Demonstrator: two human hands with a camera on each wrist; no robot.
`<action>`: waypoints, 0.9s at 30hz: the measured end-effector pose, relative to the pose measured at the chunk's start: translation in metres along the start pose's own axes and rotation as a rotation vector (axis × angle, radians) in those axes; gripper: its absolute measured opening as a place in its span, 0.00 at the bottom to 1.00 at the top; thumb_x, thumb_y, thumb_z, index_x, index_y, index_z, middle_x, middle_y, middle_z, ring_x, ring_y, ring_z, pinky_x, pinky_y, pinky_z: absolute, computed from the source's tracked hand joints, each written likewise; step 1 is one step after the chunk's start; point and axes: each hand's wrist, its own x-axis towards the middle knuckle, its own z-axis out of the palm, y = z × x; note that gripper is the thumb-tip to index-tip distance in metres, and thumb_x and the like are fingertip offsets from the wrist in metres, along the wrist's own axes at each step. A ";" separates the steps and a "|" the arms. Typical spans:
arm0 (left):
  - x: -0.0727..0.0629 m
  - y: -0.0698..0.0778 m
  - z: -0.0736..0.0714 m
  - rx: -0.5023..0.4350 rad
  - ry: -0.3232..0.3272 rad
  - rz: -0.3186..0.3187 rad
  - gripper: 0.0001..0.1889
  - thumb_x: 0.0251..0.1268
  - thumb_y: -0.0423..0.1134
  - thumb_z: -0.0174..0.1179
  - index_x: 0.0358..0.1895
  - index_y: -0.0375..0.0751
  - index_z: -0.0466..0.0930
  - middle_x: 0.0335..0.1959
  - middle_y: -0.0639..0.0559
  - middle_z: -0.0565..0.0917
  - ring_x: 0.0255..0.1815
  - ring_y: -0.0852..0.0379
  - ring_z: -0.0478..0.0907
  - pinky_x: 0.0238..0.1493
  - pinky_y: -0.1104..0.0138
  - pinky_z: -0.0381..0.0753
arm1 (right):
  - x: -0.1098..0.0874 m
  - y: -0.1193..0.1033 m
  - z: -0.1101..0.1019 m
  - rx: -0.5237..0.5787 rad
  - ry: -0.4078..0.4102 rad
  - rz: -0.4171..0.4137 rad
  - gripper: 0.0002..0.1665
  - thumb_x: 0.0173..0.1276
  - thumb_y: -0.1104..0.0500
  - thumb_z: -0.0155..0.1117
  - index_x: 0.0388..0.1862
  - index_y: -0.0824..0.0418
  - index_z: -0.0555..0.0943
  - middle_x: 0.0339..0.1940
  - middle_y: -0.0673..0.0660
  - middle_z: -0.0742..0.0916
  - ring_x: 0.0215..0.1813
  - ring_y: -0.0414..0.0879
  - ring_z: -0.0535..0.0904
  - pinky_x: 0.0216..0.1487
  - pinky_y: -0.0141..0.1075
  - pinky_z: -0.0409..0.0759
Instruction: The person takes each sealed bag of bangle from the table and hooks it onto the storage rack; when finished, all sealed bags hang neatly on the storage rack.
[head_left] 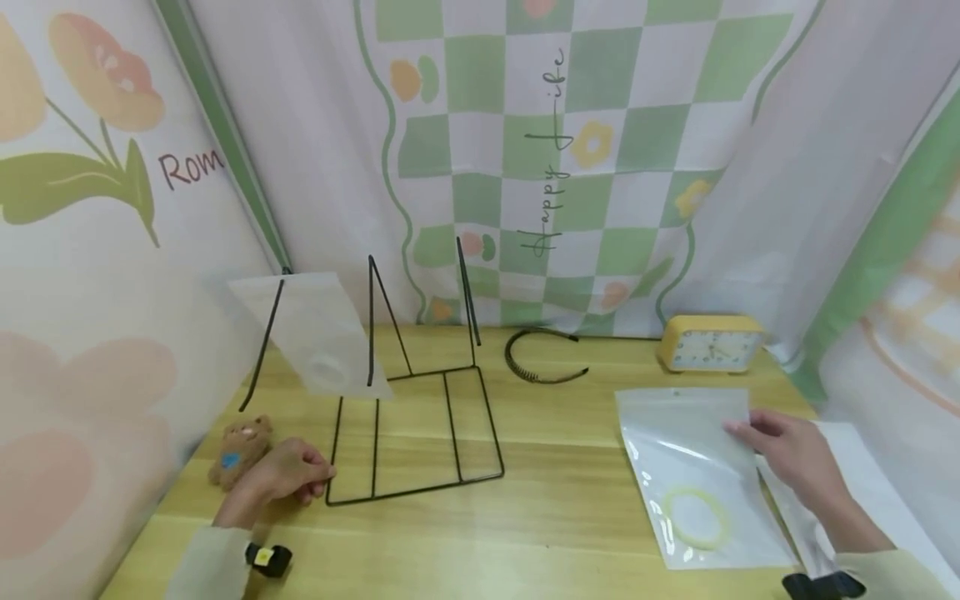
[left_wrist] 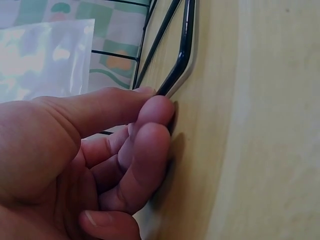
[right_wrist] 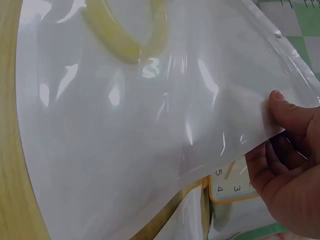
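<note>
On the left of the table, my left hand [head_left: 288, 473] pinches the near left corner of a black wire display rack [head_left: 460, 482] between thumb and fingertips. The left wrist view shows the bent wire [left_wrist: 184, 55] at those fingertips. From the rack's left prong hangs a translucent bag [head_left: 307, 325] with a faint pale shape inside. At the right, my right hand [head_left: 798, 458] grips the upper right edge of a clear-fronted zip bag [head_left: 690, 442], thumb on top. A pale yellow ring [right_wrist: 125, 47] lies inside this bag; its exact kind is unclear.
A small brown teddy bear [head_left: 243, 450] lies beside my left wrist. Behind the rack's right side is a dark headband [head_left: 517, 362]. A yellow clock [head_left: 712, 346] stands at the back right. More white bags or sheets [head_left: 862, 475] lie beneath my right hand.
</note>
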 end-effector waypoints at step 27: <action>0.001 0.002 0.002 0.044 0.033 -0.009 0.10 0.66 0.34 0.62 0.26 0.35 0.79 0.20 0.48 0.80 0.18 0.56 0.77 0.25 0.63 0.79 | -0.012 -0.129 0.021 0.533 0.043 -0.263 0.05 0.67 0.64 0.66 0.32 0.67 0.82 0.28 0.44 0.86 0.30 0.36 0.78 0.32 0.28 0.75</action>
